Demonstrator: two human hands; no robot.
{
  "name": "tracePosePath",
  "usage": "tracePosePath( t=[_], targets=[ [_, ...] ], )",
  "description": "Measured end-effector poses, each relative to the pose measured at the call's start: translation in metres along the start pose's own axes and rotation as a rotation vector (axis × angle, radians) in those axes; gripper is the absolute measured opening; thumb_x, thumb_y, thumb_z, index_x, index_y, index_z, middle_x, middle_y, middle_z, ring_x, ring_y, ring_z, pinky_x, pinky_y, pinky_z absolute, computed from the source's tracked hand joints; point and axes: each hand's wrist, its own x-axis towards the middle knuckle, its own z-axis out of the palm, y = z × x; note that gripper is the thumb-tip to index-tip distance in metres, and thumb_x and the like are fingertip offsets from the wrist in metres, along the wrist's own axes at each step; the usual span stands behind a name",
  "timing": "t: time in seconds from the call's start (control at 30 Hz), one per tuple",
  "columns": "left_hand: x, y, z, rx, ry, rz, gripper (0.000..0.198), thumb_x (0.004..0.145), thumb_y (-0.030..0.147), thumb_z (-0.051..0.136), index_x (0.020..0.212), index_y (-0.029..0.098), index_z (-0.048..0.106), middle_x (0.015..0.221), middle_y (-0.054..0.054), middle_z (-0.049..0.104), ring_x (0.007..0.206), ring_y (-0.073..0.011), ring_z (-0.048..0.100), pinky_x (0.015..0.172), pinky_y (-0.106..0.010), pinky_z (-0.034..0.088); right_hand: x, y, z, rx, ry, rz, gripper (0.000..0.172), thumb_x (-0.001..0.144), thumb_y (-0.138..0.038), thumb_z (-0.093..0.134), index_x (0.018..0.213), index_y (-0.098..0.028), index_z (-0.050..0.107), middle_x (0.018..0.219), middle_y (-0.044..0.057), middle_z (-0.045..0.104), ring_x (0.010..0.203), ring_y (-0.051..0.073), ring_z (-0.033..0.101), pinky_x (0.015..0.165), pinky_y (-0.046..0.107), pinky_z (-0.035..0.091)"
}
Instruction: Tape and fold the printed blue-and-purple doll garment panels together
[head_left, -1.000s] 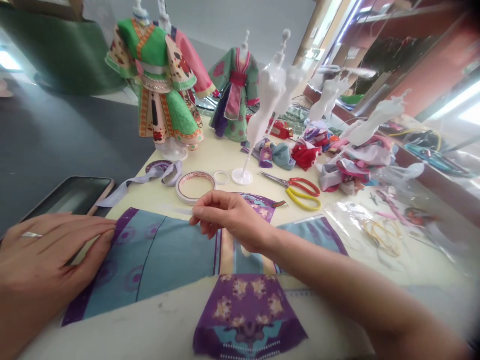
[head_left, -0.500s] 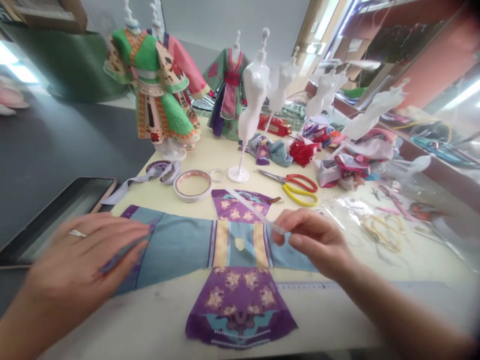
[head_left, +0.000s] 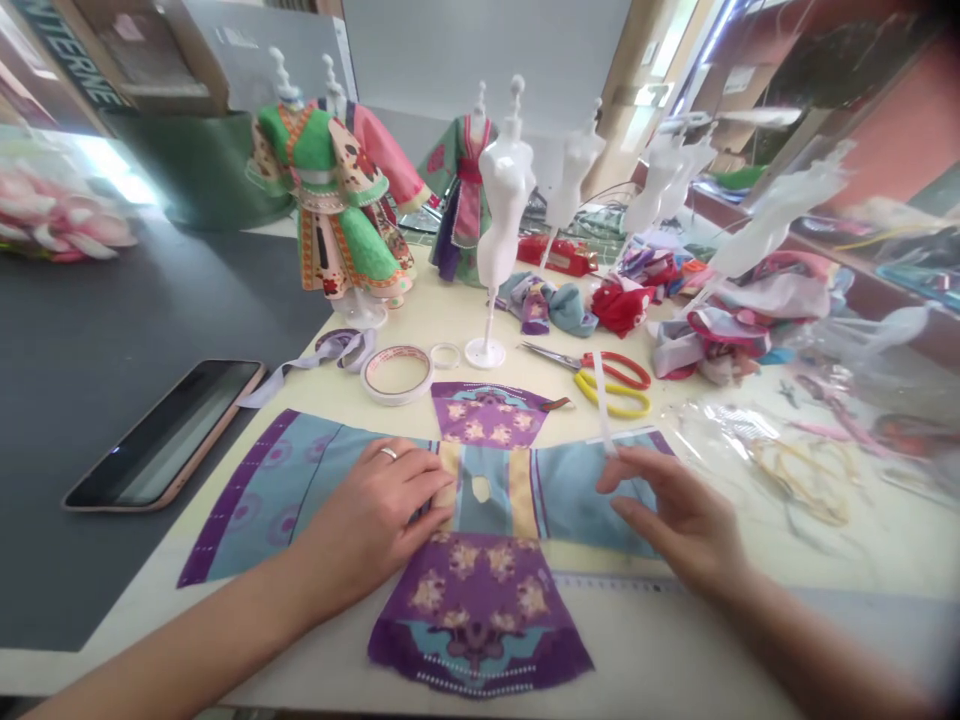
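A doll-sized garment piece point(head_left: 337, 470) lies spread out, with blue sleeves, cream bands and a small neck hole at its centre. Its front and back panels point(head_left: 472, 610) are purple with pale flowers. My left hand point(head_left: 394, 500) rests on the blue cloth, fingers stretched out beside the left cream band. Over the right sleeve, my right hand point(head_left: 667, 510) has a narrow white strip point(head_left: 601, 395), like tape, at its fingertips. That strip stands up, its upper end in front of the scissors handles. The thumb is apart from the index finger.
Behind the garment are a tape roll point(head_left: 397, 375), red-and-yellow scissors point(head_left: 615, 385) and a bare white mannequin point(head_left: 506, 200). Dressed mannequins point(head_left: 322, 200) stand at the back left. A phone point(head_left: 165, 435) lies left; fabric scraps point(head_left: 720, 340) are piled right. A clear ruler point(head_left: 607, 583) lies below the right sleeve.
My left hand has moved right, from the left sleeve's end to near the neck hole. My right hand has shifted slightly right, and the strip has swung from slanting left to nearly upright.
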Motion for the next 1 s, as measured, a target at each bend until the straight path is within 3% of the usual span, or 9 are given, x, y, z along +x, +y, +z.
tracePosePath(
  t=[0.23, 0.47, 0.77, 1.0],
  targets=[
    [-0.003, -0.011, -0.001, 0.025, -0.03, -0.012, 0.016, 0.088, 0.025, 0.054, 0.102, 0.018, 0.06, 0.1, -0.005, 0.06, 0.095, -0.0211, 0.051, 0.087, -0.038, 0.036, -0.009, 0.016, -0.008, -0.391, -0.118, -0.106, 0.059, 0.083, -0.008, 0.056, 0.137, -0.023, 0.035, 0.098, 0.004, 0.065, 0.098, 0.023, 0.053, 0.091, 0.046, 0.04],
    [-0.018, -0.038, -0.009, 0.08, -0.054, -0.065, 0.022, 0.088, 0.033, 0.055, 0.104, 0.019, 0.061, 0.105, -0.006, 0.059, 0.098, -0.0228, 0.052, 0.087, -0.039, 0.039, -0.013, 0.023, -0.016, -0.631, -0.203, -0.111, 0.055, 0.085, -0.016, 0.057, 0.135, -0.018, 0.034, 0.1, 0.006, 0.067, 0.103, 0.026, 0.051, 0.093, 0.048, 0.039],
    [-0.021, -0.04, -0.004, 0.022, 0.007, -0.069, 0.016, 0.091, 0.023, 0.048, 0.087, 0.017, 0.062, 0.096, -0.006, 0.059, 0.09, -0.0192, 0.054, 0.081, -0.035, 0.042, -0.01, 0.026, -0.011, -0.678, -0.136, -0.13, 0.044, 0.085, -0.014, 0.055, 0.126, -0.016, 0.039, 0.084, 0.005, 0.065, 0.088, 0.024, 0.056, 0.087, 0.046, 0.044],
    [-0.023, -0.036, -0.003, 0.0, 0.212, -0.071, 0.007, 0.088, 0.019, 0.051, 0.088, 0.019, 0.058, 0.097, -0.005, 0.064, 0.094, -0.0188, 0.058, 0.087, -0.035, 0.043, -0.01, 0.018, -0.012, -0.576, 0.036, -0.142, 0.048, 0.083, -0.011, 0.053, 0.128, -0.02, 0.038, 0.076, 0.001, 0.064, 0.085, 0.023, 0.061, 0.096, 0.052, 0.041]
  ],
)
